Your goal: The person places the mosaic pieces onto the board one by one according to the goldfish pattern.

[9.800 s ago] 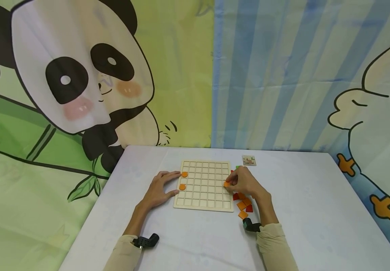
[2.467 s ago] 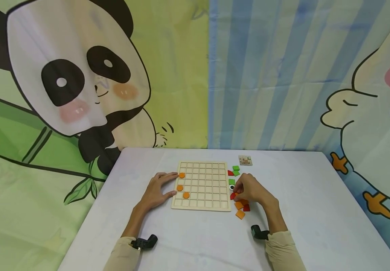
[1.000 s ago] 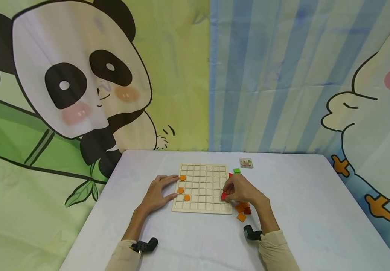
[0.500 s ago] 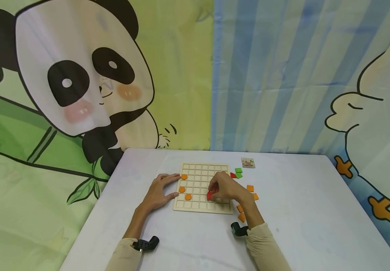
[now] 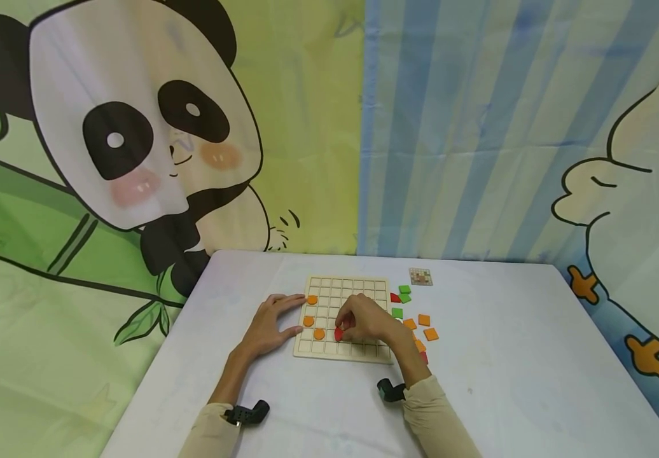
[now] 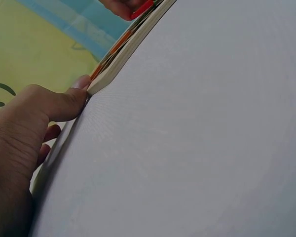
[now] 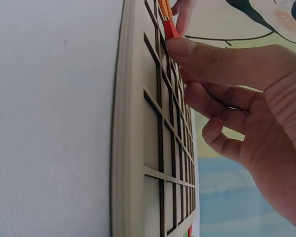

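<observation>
A pale grid board (image 5: 343, 351) lies on the table. Three orange discs (image 5: 319, 334) sit in cells toward its left side. My right hand (image 5: 366, 318) is over the board's lower middle, pinching a small red tile (image 5: 338, 334) between thumb and fingertips, just right of the lowest disc. In the right wrist view the red tile (image 7: 170, 29) is held close to the grid surface. My left hand (image 5: 269, 324) rests at the board's left edge, thumb and fingers spread against it. The left wrist view shows the left thumb (image 6: 69, 103) touching the board's corner.
Right of the board lie several orange square tiles (image 5: 423, 320), green tiles (image 5: 404, 289) and red tiles (image 5: 395, 297), some hidden by my right forearm. A small patterned card (image 5: 420, 276) lies behind them. Printed cloth hangs along the table's back edge.
A third orange disc has come onto the board. My right hand has since taken a red tile from the pile and carried it left across the grid. My left hand stays put.
</observation>
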A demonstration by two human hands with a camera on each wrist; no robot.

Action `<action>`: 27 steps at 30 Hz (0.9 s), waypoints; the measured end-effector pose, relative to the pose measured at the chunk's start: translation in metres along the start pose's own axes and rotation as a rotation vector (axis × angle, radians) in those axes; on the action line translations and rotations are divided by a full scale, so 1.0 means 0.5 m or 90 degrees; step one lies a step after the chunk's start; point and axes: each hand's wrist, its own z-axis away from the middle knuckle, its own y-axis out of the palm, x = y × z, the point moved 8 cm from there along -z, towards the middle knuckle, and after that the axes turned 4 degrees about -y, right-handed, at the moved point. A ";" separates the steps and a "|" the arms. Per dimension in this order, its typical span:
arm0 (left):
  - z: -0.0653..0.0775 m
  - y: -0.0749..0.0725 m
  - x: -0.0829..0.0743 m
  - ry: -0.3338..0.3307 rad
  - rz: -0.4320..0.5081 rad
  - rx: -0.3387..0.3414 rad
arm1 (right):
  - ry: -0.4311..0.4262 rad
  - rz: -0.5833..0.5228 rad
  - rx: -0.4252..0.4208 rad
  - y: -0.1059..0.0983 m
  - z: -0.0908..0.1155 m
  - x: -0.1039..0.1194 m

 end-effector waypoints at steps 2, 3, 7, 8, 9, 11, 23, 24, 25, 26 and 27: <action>0.001 0.001 0.001 -0.002 -0.001 0.000 | 0.003 0.011 -0.001 0.005 0.000 -0.002; 0.001 0.001 0.000 -0.002 0.000 0.000 | 0.002 0.016 -0.002 0.006 0.000 -0.002; 0.001 0.002 -0.001 0.000 -0.003 -0.001 | 0.011 0.027 -0.013 0.007 0.002 -0.003; 0.001 0.002 -0.002 0.002 -0.005 -0.002 | 0.015 0.030 -0.016 0.007 0.003 -0.003; 0.001 0.001 -0.003 0.004 -0.005 -0.004 | 0.019 0.032 -0.020 0.007 0.003 -0.002; 0.001 0.000 -0.005 0.008 -0.008 -0.007 | 0.027 0.045 -0.029 0.008 0.004 -0.001; 0.001 -0.002 -0.004 0.000 0.001 -0.001 | 0.038 0.048 -0.043 0.023 0.002 0.006; 0.002 -0.001 -0.002 -0.001 0.001 0.000 | 0.034 0.043 -0.043 0.024 0.002 0.007; 0.002 -0.001 -0.002 0.001 -0.003 -0.001 | 0.031 0.039 -0.042 0.025 0.001 0.008; 0.002 -0.001 -0.001 0.001 -0.003 -0.001 | 0.028 0.033 -0.041 0.027 0.000 0.008; 0.002 -0.001 0.000 0.001 -0.003 -0.001 | 0.023 0.029 -0.040 0.029 -0.001 0.009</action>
